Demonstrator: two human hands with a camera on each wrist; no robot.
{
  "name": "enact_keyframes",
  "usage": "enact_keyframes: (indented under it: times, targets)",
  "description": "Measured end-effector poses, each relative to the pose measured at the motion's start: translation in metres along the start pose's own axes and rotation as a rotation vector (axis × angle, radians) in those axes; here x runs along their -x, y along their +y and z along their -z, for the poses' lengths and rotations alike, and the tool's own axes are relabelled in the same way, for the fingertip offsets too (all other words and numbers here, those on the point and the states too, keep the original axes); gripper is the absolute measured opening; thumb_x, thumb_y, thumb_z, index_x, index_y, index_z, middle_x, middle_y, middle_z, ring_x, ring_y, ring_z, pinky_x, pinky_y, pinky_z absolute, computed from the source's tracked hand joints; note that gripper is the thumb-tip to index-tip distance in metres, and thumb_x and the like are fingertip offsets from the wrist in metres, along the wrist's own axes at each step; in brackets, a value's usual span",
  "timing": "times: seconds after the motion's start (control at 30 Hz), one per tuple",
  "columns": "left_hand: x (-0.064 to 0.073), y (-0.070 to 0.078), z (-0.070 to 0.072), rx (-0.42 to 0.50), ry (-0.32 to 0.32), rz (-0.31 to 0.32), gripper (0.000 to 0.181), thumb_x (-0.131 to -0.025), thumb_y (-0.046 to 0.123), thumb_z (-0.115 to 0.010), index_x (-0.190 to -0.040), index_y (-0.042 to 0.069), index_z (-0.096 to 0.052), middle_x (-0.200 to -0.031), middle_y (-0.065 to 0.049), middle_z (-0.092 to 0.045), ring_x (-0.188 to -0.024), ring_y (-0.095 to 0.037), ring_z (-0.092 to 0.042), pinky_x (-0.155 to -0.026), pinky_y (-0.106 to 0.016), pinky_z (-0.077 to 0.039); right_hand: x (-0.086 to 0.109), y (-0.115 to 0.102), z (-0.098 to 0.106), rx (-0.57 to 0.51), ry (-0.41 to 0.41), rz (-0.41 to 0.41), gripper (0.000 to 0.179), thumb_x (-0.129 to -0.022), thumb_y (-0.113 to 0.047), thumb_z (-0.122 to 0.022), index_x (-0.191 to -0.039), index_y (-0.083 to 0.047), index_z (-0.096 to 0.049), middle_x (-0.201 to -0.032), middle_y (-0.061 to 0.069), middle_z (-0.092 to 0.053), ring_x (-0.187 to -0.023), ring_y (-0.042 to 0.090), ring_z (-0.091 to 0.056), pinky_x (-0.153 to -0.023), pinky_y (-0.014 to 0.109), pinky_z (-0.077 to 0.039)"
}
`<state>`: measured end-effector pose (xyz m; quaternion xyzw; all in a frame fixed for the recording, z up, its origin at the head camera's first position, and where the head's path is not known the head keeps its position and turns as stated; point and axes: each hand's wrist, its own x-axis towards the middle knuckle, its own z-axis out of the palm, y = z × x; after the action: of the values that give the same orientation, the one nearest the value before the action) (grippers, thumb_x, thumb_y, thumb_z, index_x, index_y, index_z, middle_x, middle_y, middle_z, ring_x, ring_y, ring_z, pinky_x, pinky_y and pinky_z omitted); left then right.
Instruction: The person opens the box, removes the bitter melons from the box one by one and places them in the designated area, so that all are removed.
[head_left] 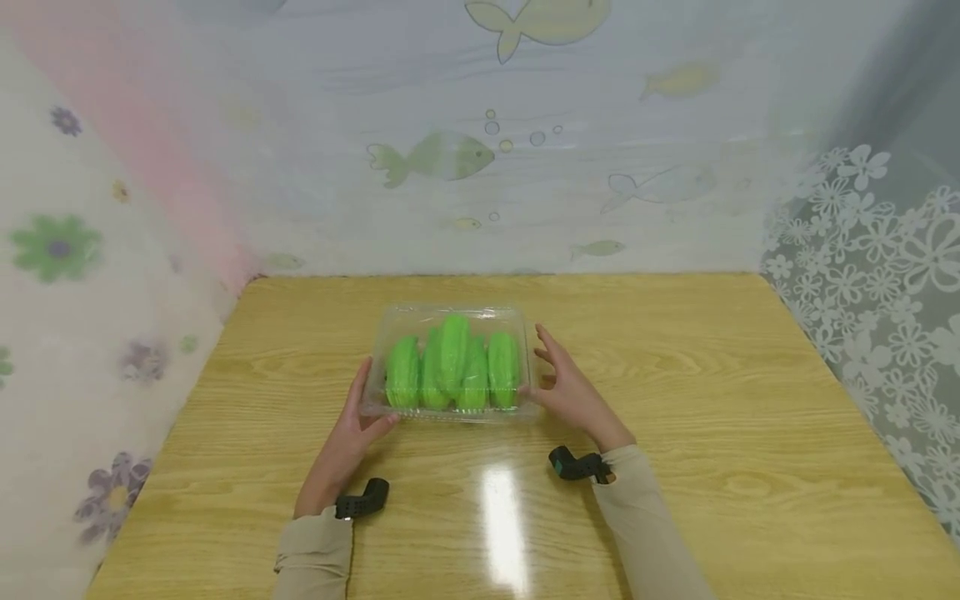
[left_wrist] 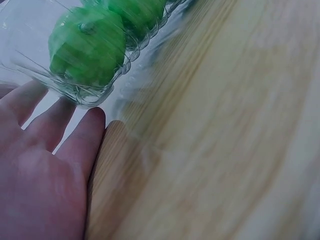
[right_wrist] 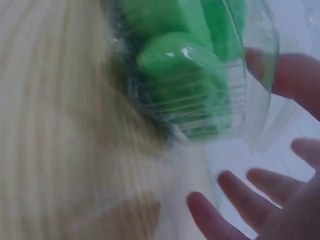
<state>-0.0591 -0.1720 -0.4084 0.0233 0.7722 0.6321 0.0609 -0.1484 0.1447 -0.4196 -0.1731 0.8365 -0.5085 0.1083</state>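
Note:
A clear plastic box (head_left: 453, 417) with a lid sits on the wooden table. Inside lie several bright green, ridged, elongated pieces (head_left: 453, 354) that look like gourds; their exact kind cannot be told. At the box's left side is my left hand (head_left: 352, 437), thumb by the front corner; in the left wrist view its straight fingers (left_wrist: 82, 142) reach the box's edge. My right hand (head_left: 573, 396) stands at the right side with spread fingers. Its thumb (right_wrist: 295, 75) touches the box's side in the right wrist view, while the other fingers stay apart from it.
The wooden table (head_left: 712, 400) extends to both sides of the box. Behind it rises a wall covering (head_left: 547, 200) printed with fish, and flower-patterned sheets (head_left: 892, 275) stand at the sides. Black wrist cameras (head_left: 363, 500) project from both sleeves.

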Motion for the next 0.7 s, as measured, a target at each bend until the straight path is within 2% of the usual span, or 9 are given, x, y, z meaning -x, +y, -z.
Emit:
enact_keyframes:
  times: [0.13, 0.27, 0.37, 0.5, 0.6, 0.7]
  targets:
    - [0.0, 0.0, 0.0, -0.026, 0.003, -0.004, 0.078, -0.089, 0.022, -0.056, -0.143, 0.031, 0.0, -0.148, -0.002, 0.005, -0.126, -0.039, -0.022, -0.095, -0.059, -0.019, -0.006, 0.0, 0.0, -0.006, -0.029, -0.014, 0.089, -0.077, -0.032, -0.07, -0.141, -0.037, -0.008, -0.146, -0.001, -0.015, -0.12, 0.03, -0.038, -0.089, 0.047, -0.038]
    - [-0.001, 0.001, 0.0, -0.028, -0.002, -0.01, 0.077, -0.089, 0.022, -0.055, -0.144, 0.025, -0.001, -0.148, -0.002, 0.005, -0.128, -0.037, -0.019, -0.096, -0.058, -0.019, -0.012, -0.001, -0.002, 0.012, -0.015, -0.052, 0.085, -0.077, -0.034, -0.07, -0.141, -0.033, -0.015, -0.143, 0.004, -0.02, -0.114, 0.032, -0.044, -0.087, 0.045, -0.04]
    - [-0.001, 0.001, 0.001, -0.022, 0.0, -0.011, 0.076, -0.09, 0.022, -0.054, -0.144, 0.025, -0.002, -0.148, -0.001, 0.004, -0.13, -0.035, -0.014, -0.096, -0.058, -0.018, -0.017, -0.001, -0.003, 0.014, 0.035, -0.027, 0.081, -0.078, -0.033, -0.068, -0.142, -0.023, -0.019, -0.142, 0.005, -0.022, -0.118, 0.03, -0.04, -0.088, 0.043, -0.04]
    - [-0.001, 0.001, 0.001, -0.004, 0.002, -0.011, 0.074, -0.09, 0.022, -0.053, -0.144, 0.026, -0.004, -0.148, -0.001, 0.001, -0.131, -0.032, -0.01, -0.097, -0.059, -0.015, -0.021, 0.0, -0.003, 0.008, 0.103, -0.01, 0.076, -0.08, -0.033, -0.067, -0.14, -0.017, -0.023, -0.139, 0.006, -0.03, -0.112, 0.031, -0.045, -0.085, 0.041, -0.042]
    - [-0.001, 0.0, 0.001, 0.024, -0.005, -0.014, 0.072, -0.091, 0.021, -0.053, -0.144, 0.026, -0.005, -0.148, 0.0, -0.001, -0.132, -0.03, -0.008, -0.098, -0.058, -0.014, -0.022, 0.001, -0.003, 0.011, 0.127, -0.031, 0.075, -0.079, -0.035, -0.067, -0.14, -0.021, -0.025, -0.138, 0.0, -0.034, -0.104, 0.033, -0.051, -0.082, 0.041, -0.044]
    - [-0.001, -0.001, 0.001, 0.045, -0.01, -0.015, 0.071, -0.091, 0.019, -0.052, -0.145, 0.025, -0.006, -0.148, 0.001, -0.001, -0.132, -0.028, -0.008, -0.099, -0.056, -0.013, -0.022, 0.002, -0.003, 0.004, 0.136, -0.009, 0.07, -0.079, -0.032, -0.068, -0.136, -0.016, -0.031, -0.142, -0.007, -0.027, -0.11, 0.031, -0.047, -0.085, 0.04, -0.043]
